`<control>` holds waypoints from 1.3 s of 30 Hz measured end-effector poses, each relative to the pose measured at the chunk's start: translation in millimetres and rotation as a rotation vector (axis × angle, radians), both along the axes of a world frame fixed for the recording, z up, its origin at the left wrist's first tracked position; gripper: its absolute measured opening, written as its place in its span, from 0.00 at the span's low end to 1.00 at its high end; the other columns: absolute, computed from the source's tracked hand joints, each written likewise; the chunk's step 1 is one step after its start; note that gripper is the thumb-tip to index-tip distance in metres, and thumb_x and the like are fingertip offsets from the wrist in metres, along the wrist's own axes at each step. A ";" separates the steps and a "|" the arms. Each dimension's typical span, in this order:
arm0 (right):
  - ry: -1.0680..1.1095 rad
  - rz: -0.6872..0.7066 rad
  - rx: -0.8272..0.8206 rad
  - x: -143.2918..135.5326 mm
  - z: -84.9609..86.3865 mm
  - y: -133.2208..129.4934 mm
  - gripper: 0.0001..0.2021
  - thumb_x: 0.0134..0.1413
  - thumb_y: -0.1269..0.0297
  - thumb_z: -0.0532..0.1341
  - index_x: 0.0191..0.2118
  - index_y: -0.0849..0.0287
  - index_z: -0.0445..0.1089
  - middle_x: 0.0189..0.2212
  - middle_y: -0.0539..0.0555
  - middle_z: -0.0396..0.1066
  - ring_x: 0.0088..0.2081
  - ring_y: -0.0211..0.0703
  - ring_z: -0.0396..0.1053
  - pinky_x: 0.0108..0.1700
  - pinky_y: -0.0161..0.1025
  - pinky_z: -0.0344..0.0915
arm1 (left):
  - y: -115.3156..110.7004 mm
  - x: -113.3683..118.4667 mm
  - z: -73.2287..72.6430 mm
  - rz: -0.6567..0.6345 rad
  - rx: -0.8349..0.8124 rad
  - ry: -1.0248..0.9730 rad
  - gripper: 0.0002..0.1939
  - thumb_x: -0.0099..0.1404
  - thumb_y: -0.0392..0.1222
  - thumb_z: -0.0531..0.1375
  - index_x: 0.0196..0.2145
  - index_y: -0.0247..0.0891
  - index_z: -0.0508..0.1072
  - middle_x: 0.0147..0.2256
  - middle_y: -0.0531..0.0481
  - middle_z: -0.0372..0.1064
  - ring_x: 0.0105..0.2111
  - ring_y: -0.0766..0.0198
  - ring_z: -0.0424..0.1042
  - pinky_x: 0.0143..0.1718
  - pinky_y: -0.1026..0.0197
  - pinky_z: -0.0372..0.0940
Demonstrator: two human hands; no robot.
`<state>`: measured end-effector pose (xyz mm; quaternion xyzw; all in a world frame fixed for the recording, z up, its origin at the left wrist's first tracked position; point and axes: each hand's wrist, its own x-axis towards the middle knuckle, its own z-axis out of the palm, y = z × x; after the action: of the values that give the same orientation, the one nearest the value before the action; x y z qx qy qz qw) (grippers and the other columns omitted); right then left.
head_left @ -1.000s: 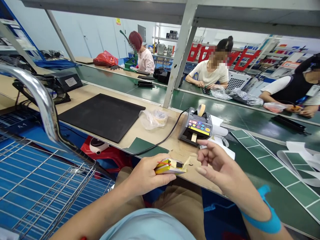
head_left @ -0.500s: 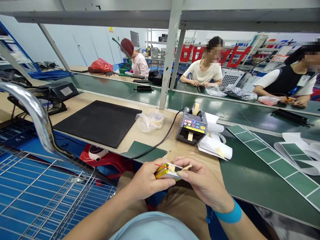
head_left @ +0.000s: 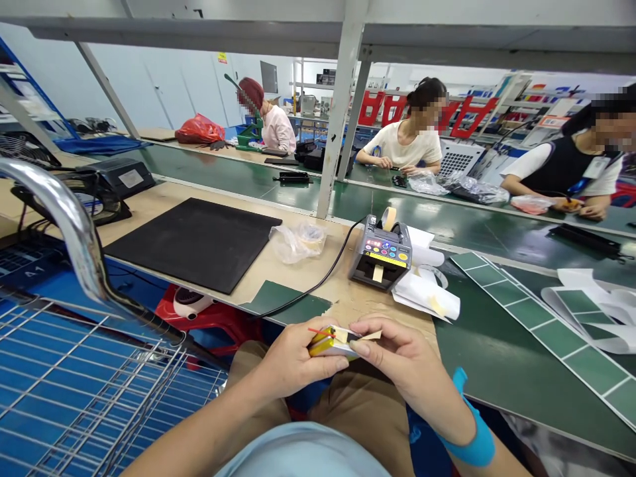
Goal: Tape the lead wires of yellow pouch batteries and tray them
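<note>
My left hand [head_left: 291,358] is closed around a small battery pack [head_left: 324,343] with silvery sides, yellow edges and a short red wire at one end. It is held above my lap, just off the table's front edge. A piece of tan tape lies on its upper face. My right hand [head_left: 402,354] is closed, thumb and fingers pinching a strip of tan tape [head_left: 371,336] at the pack's right end. Whether that strip is stuck to the pack is hidden by my fingers.
A tape dispenser [head_left: 381,255] stands ahead, with a crumpled plastic bag [head_left: 301,240] and black mat [head_left: 199,242] to its left. Green label sheets [head_left: 541,318] lie right. A wire rack [head_left: 99,391] is at my left. Several co-workers sit across the green conveyor [head_left: 397,209].
My right hand's fingers and wrist have shifted slightly at the tape strip, and the blue wristband has turned. Black parts on the conveyor have moved right. The left hand keeps its hold.
</note>
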<state>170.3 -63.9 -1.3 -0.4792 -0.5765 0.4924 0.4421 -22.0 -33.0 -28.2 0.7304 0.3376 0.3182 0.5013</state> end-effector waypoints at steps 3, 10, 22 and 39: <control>-0.041 -0.001 0.015 4.3 1.3 -0.8 0.09 0.51 0.60 0.65 0.38 0.55 0.72 0.34 0.50 0.69 0.37 0.38 0.67 0.39 0.33 0.65 | 1.1 -0.5 0.9 -0.017 -0.010 -0.010 0.09 0.57 0.41 0.62 0.33 0.34 0.69 0.27 0.56 0.61 0.27 0.68 0.59 0.30 0.67 0.54; -0.167 0.086 0.123 5.3 7.8 -0.3 0.07 0.55 0.61 0.61 0.30 0.59 0.69 0.30 0.51 0.68 0.35 0.39 0.67 0.38 0.36 0.64 | -0.3 -3.0 0.5 -0.066 0.011 -0.043 0.10 0.57 0.41 0.63 0.34 0.35 0.70 0.28 0.56 0.62 0.28 0.69 0.59 0.30 0.68 0.54; -0.756 -0.166 0.986 -2.4 18.7 -17.5 0.13 0.49 0.80 0.62 0.41 0.59 0.70 0.28 0.54 0.66 0.34 0.43 0.60 0.38 0.44 0.60 | -1.0 -6.5 2.9 0.016 0.111 -0.030 0.11 0.58 0.43 0.62 0.38 0.35 0.72 0.31 0.53 0.68 0.29 0.66 0.65 0.32 0.68 0.59; -0.481 0.130 0.621 11.5 17.1 -16.5 0.06 0.54 0.75 0.60 0.36 0.57 0.69 0.27 0.52 0.63 0.34 0.41 0.61 0.34 0.38 0.62 | 2.5 -3.7 -6.4 -0.096 0.705 -0.115 0.13 0.66 0.46 0.56 0.45 0.37 0.66 0.40 0.41 0.76 0.39 0.59 0.76 0.38 0.62 0.66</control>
<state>181.8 -80.4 15.8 -0.3869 -0.8141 0.1953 0.3865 -25.7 -30.4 -34.6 0.8544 0.1434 0.4318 0.2511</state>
